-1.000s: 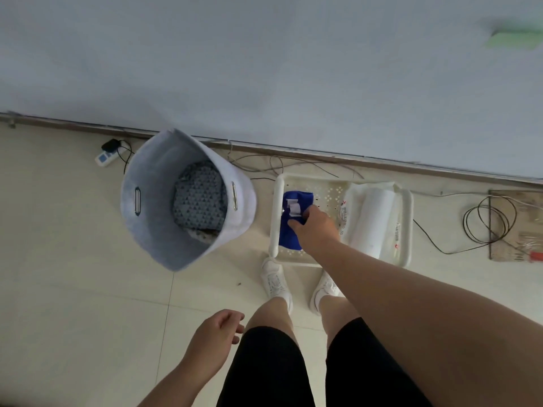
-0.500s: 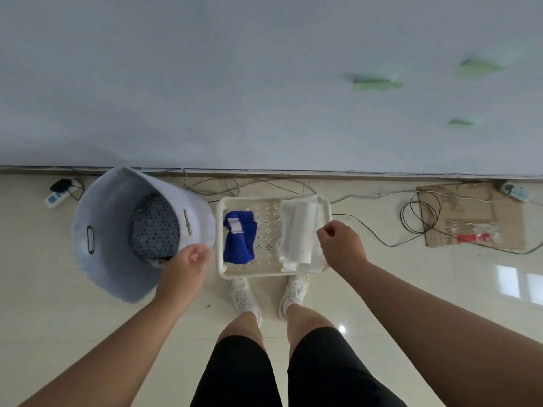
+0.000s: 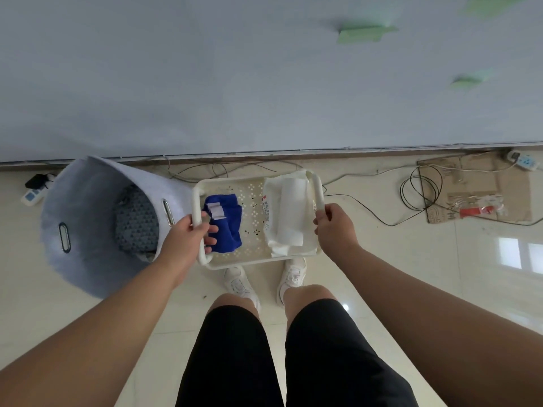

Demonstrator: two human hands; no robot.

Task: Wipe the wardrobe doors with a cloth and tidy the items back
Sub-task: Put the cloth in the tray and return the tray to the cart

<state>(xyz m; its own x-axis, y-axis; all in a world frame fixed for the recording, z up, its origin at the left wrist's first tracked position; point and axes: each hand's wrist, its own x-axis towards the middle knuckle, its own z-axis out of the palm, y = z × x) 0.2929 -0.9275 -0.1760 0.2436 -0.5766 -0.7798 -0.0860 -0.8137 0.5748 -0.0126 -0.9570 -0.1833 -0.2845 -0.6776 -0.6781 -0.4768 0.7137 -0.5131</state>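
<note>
A white perforated plastic basket (image 3: 252, 183) is in front of my feet, close to the pale wall. My left hand (image 3: 188, 236) grips its left handle and my right hand (image 3: 333, 227) grips its right handle. Inside lie a folded blue cloth (image 3: 227, 227) with a white label on the left and a white pack of wipes (image 3: 289, 218) on the right. Whether the basket rests on the floor or is lifted I cannot tell.
A grey fabric laundry bin (image 3: 85, 218) with patterned clothing inside leans just left of the basket. Loose cables (image 3: 423, 189), a cardboard sheet (image 3: 482, 198) and a power strip (image 3: 524, 161) lie at the right by the wall. A small white device (image 3: 30, 196) lies far left.
My right hand left the blue cloth and took the right handle. My left hand rose from beside my leg and closed on the left handle. The view shifted so the basket is centred.
</note>
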